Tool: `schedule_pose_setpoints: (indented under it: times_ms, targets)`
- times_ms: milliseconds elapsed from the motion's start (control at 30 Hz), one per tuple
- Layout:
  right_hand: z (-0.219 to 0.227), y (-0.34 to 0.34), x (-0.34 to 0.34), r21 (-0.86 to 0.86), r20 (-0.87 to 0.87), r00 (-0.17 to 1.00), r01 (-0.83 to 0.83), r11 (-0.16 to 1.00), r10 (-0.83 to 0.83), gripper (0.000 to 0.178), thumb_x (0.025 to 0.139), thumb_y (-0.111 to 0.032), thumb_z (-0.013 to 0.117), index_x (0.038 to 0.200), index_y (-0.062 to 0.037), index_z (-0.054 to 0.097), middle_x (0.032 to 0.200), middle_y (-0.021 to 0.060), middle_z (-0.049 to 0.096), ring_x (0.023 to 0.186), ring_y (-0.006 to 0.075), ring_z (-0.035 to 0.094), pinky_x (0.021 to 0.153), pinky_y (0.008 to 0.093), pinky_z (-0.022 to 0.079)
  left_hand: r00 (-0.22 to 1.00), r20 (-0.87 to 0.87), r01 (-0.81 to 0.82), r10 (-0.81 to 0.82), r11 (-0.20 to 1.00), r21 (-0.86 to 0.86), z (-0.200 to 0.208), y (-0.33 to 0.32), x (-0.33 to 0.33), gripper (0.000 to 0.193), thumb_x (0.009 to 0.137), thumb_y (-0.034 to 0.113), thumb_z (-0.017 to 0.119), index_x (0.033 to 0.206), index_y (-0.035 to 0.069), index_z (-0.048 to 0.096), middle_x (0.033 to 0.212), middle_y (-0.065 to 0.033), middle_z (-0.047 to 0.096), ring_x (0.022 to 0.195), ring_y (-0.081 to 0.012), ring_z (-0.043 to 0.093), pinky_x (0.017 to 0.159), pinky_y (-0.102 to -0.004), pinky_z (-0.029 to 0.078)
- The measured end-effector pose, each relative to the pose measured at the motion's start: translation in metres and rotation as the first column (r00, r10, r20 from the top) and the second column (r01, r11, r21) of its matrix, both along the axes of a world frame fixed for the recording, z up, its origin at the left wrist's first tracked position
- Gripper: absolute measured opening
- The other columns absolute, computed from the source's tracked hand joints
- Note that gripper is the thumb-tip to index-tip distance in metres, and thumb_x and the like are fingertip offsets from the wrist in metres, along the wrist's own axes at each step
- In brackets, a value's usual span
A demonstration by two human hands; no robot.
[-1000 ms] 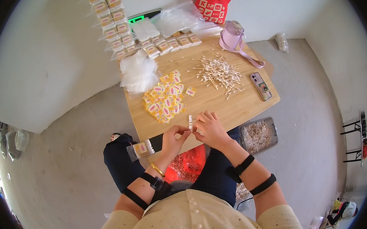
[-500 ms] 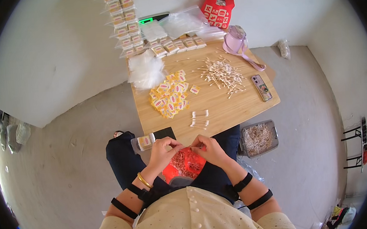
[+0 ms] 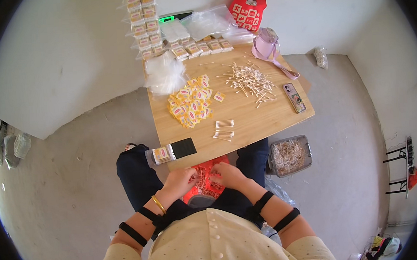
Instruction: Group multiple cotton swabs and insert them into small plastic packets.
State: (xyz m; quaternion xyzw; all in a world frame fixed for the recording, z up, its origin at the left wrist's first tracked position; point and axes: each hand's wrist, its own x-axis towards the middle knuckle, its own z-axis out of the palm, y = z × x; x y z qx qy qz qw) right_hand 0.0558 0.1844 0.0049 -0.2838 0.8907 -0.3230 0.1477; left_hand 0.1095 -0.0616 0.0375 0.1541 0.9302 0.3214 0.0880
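Note:
A red plastic bag (image 3: 192, 194) of loose cotton swabs (image 3: 204, 182) lies open in my lap, just under the table's front edge. My left hand (image 3: 180, 181) reaches over its left side with the fingers curled down among the swabs. From the right my right hand (image 3: 228, 175) dips in too, fingers bent together. What either hand grips is too small and partly hidden to make out. Beyond my left hand, at the table corner, a clear pack of cotton swabs (image 3: 163, 155) lies beside a black pad (image 3: 184, 147).
On the table (image 3: 252, 127) are two short rows of swabs (image 3: 224, 124), a swab pile (image 3: 251, 82), yellow-and-white cards (image 3: 190, 103), clear bags (image 3: 165, 75), a phone (image 3: 294, 98) and a pink bottle (image 3: 264, 45). Packed swabs (image 3: 143, 26) stand stacked behind. A grey bin (image 3: 291, 156) sits right.
Both hands have moved down from the table edge, the left slightly leftward, into the red bag. Their fingertips were pinched close together before and now point down among the swabs.

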Motion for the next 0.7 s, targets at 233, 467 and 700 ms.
schedule_pose_setpoints:
  times_ms: [233,467,700]
  targets:
    - [0.021,0.037,-0.066,-0.107,0.039,0.926,0.377,0.92,-0.375,0.014,0.088,-0.019,0.068,0.094,-0.0073,0.072,0.09,0.0132,0.072,0.082,0.0323,0.071,0.074,0.0427,0.057,0.987,0.154,-0.065,0.041,0.986,0.155,0.027,0.011,-0.03,0.019,0.088,0.018,0.073,0.102,0.007,0.07,0.089,-0.0132,0.073,0.084,-0.0314,0.072,0.074,-0.0394,0.057]
    - [-0.014,0.108,-0.156,-0.1,-0.102,0.748,0.648,0.755,-0.656,0.035,0.088,-0.019,0.067,0.122,-0.0096,0.065,0.123,0.0145,0.066,0.114,0.0362,0.061,0.098,0.0436,0.05,0.996,0.073,0.036,-0.049,0.986,0.165,0.005,0.031,-0.061,0.022,0.087,0.023,0.076,0.101,0.007,0.071,0.098,-0.0126,0.073,0.09,-0.0266,0.073,0.078,-0.039,0.057]
    - [-0.016,0.102,-0.2,0.155,-0.354,0.79,0.577,0.802,-0.5,0.052,0.086,-0.021,0.071,0.135,-0.0126,0.06,0.139,0.0125,0.055,0.125,0.0365,0.053,0.103,0.0482,0.047,0.933,0.359,-0.042,-0.035,0.978,0.205,-0.025,0.026,-0.076,0.025,0.084,0.024,0.082,0.098,0.006,0.072,0.089,-0.0099,0.07,0.082,-0.0214,0.068,0.075,-0.0332,0.053]
